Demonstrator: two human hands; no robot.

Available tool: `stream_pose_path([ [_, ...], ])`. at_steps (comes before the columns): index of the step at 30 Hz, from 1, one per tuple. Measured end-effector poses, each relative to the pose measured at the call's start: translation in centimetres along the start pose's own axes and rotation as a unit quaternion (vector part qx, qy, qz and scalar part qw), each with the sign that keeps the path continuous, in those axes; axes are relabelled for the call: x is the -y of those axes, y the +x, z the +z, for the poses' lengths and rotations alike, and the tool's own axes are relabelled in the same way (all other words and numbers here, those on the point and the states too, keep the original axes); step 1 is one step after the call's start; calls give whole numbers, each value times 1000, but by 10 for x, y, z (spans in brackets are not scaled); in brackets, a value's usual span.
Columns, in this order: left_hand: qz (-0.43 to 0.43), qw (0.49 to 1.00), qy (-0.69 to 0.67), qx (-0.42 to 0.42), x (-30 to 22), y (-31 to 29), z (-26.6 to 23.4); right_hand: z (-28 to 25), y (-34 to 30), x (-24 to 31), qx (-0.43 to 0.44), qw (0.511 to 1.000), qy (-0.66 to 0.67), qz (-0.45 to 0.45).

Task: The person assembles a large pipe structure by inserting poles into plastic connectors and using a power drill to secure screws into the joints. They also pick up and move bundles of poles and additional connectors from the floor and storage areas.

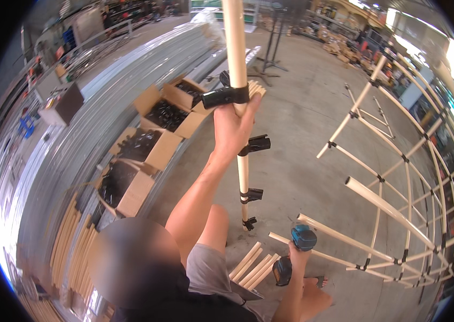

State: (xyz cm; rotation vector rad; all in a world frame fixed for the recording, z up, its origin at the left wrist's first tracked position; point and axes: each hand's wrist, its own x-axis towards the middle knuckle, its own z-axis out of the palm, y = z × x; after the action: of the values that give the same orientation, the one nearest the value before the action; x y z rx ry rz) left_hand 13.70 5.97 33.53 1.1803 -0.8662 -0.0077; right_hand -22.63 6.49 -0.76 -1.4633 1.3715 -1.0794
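My left hand (232, 126) is wrapped round a long cream-coloured pole (236, 48) that stands upright in front of me. Black clamp-on pipe joints sit along it: one joint (226, 96) just above my fingers, another joint (257, 144) just below, and further ones towards the lower end. Down at the right, my right hand (298, 255) grips the handle of a blue and black cordless drill (303, 238), held apart from the pole. Its black battery (282, 270) points back towards my legs. The fingers round the handle are partly hidden.
At the right stands a large frame of cream pipes (393, 206), some ends jutting towards me. Open cardboard boxes (137, 196) of black joints rest on long metal profiles (103, 88) at the left. Short pipes (256, 268) lie near my legs, more pipes (71, 252) at the lower left.
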Motion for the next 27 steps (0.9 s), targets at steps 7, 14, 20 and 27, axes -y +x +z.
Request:
stream_pose_path([
  [7, -44, 980, -39, -192, 54, 51, -116, -2, -18, -47, 51, 997, -27, 58],
  [14, -77, 932, -68, -348, 142, 60, -264, -1, -15, -84, 97, 988, -115, 36],
  [20, -126, 883, -50, -450, 260, 16, -383, 52, -47, 15, 143, 974, -174, -15],
  [27, -266, 849, -11, -456, 385, -33, -482, 88, -57, 10, 277, 919, -275, 54],
])
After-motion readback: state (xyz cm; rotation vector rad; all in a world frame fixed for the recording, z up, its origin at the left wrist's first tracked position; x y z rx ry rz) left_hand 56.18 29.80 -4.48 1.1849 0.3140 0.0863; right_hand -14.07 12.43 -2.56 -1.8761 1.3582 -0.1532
